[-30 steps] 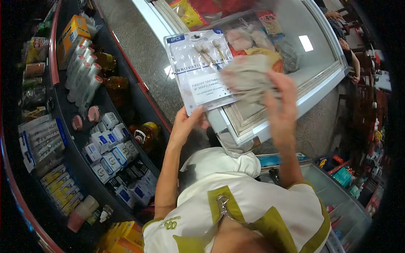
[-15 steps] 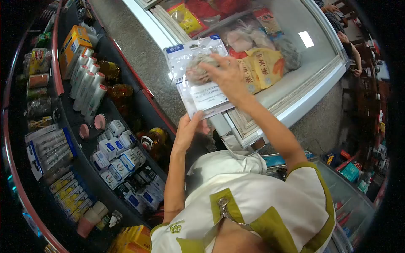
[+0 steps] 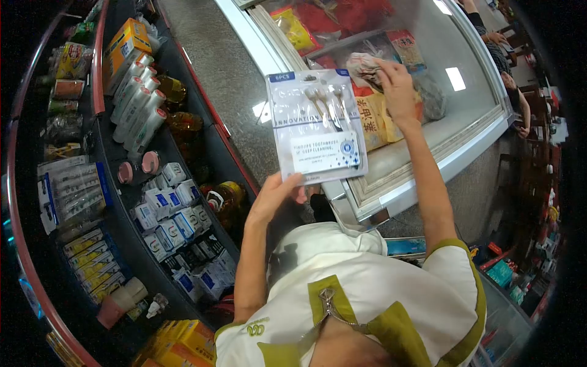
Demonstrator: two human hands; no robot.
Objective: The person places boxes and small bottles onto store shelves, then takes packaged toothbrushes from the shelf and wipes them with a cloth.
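Left hand (image 3: 274, 199): fingers pinch toothbrush pack (image 3: 315, 125) at near edge. Right hand (image 3: 397, 92): fingers clutch crumpled cloth (image 3: 362, 66), far right of pack.

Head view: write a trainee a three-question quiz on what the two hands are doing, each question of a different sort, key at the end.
1. Multiple choice: where does the left hand hold the toothbrush package?
A) at its top
B) at its bottom
C) at its upper right corner

2. True or false: the right hand is empty.

3. Fill in the blank: the blue label at the package's upper left corner reads "___PCS".

Key:
1. B
2. False; it holds a crumpled cloth.
3. 6
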